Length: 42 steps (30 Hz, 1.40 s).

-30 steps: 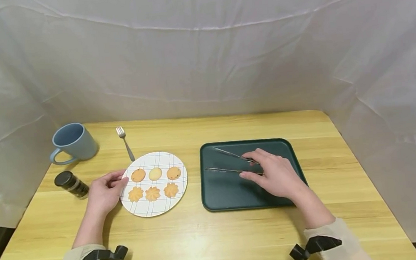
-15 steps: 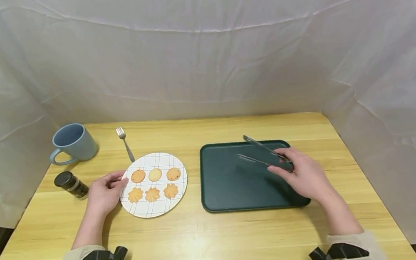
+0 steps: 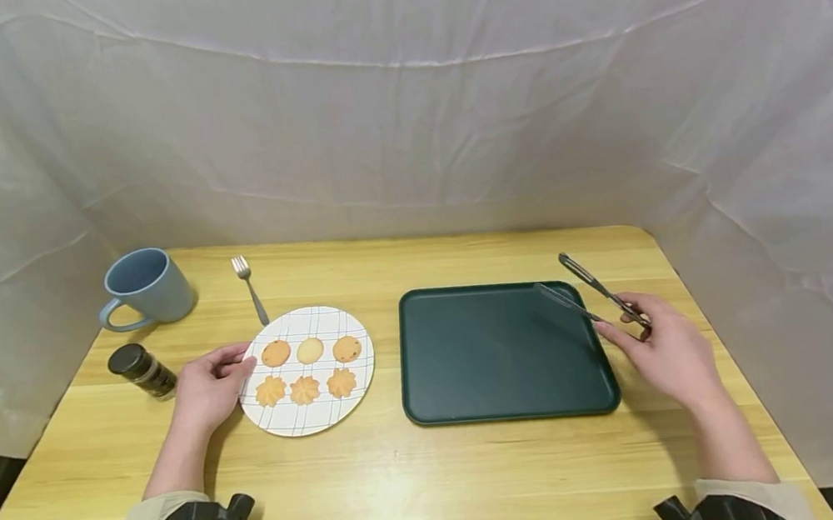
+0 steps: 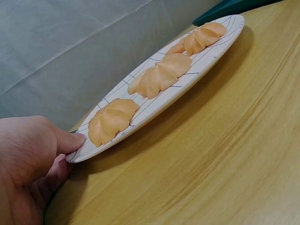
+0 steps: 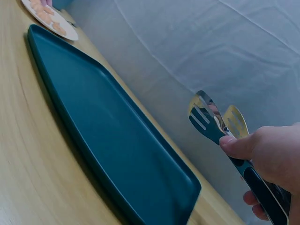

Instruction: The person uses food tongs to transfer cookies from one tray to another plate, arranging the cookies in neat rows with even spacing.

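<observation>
Six biscuits (image 3: 310, 369) lay on one checked plate (image 3: 292, 417): three round, three flower-shaped. One pair of metal tongs (image 3: 591, 294), slim with slotted tips, was pinched in the right hand (image 3: 666, 353) above the right edge of one dark green tray (image 3: 493, 353). The left hand (image 3: 206, 389) gripped the plate's rim on the bench (image 3: 408, 487). One blue mug (image 3: 144, 286), one fork (image 3: 249, 286) and one dark-lidded jar (image 3: 143, 370) stood near.

Open front, crowded left rear corner

The tabletop (image 3: 439, 492) is bare along its front edge; the mug (image 3: 148, 284), jar (image 3: 143, 370), fork (image 3: 250, 288) and plate (image 3: 306, 369) crowd the left side, while the tray (image 3: 501, 351) fills the right-centre.
</observation>
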Motion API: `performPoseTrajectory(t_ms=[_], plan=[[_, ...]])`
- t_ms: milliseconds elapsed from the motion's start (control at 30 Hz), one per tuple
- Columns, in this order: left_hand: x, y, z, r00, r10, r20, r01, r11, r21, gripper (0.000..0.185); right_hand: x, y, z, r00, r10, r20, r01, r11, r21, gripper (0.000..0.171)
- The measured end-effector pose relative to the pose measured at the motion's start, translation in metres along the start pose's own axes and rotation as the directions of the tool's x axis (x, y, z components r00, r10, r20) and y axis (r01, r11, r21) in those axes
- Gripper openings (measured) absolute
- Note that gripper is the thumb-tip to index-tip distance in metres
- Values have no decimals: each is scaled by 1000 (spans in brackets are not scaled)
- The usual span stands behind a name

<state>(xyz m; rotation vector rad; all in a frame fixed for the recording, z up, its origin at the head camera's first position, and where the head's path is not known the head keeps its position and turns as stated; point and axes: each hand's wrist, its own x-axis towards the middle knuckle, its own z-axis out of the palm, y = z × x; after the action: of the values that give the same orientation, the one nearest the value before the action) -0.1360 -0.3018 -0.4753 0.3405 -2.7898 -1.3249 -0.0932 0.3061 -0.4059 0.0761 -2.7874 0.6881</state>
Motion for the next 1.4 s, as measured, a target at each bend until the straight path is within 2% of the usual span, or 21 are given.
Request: performPoseTrajectory(t_ms=[300, 633, 967, 1400], plan=[[0, -1, -1, 1000, 24, -5, -24, 1000, 3, 39, -2, 22, -2, 994, 109, -23, -109, 994, -21, 63], [0, 1, 0, 1000, 15, 5, -15, 1000, -5, 40, -1, 41, -2, 978, 204, -35, -205, 978, -31, 68], [0, 1, -1, 999, 39, -5, -39, 999, 1, 39, 1, 55, 12, 933, 360, -21, -360, 932, -30, 75], [0, 0, -1, 999, 34, -3, -34, 999, 3, 39, 3, 62, 27, 909, 417, -18, -415, 901, -123, 75]])
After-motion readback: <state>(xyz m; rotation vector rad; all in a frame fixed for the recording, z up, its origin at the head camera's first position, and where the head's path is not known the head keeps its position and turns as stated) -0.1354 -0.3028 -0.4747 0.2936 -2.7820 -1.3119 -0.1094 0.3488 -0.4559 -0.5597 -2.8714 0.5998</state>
